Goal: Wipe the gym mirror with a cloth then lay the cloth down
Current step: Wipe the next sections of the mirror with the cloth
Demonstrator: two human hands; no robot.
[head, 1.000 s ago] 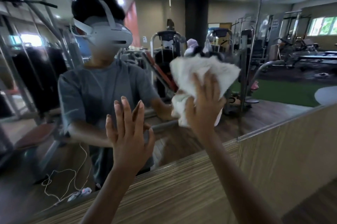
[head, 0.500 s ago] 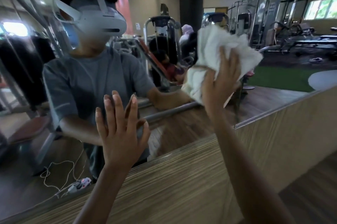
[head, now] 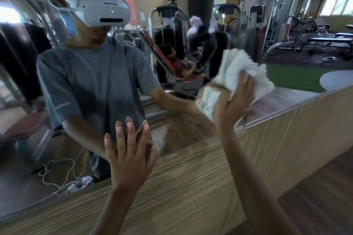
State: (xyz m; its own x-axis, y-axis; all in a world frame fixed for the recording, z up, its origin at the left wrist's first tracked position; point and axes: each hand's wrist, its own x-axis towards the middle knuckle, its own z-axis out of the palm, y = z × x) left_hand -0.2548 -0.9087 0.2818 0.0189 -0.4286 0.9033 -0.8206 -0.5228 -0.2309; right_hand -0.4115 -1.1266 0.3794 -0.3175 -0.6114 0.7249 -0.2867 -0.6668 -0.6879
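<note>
Right hand (head: 235,101), right of centre, is clamped on a bunched white cloth (head: 238,70) that is pressed to the mirror (head: 172,14). Left hand (head: 129,154), lower centre, is spread flat on the glass with fingers straight and nothing held. Wiping is judged under way: even pressure and overlapping strokes are advised, with bare fingers held off the glass. Cloth sits above the right palm, well apart from the left hand. Wooden panel (head: 191,187) is seen below the mirror.
</note>
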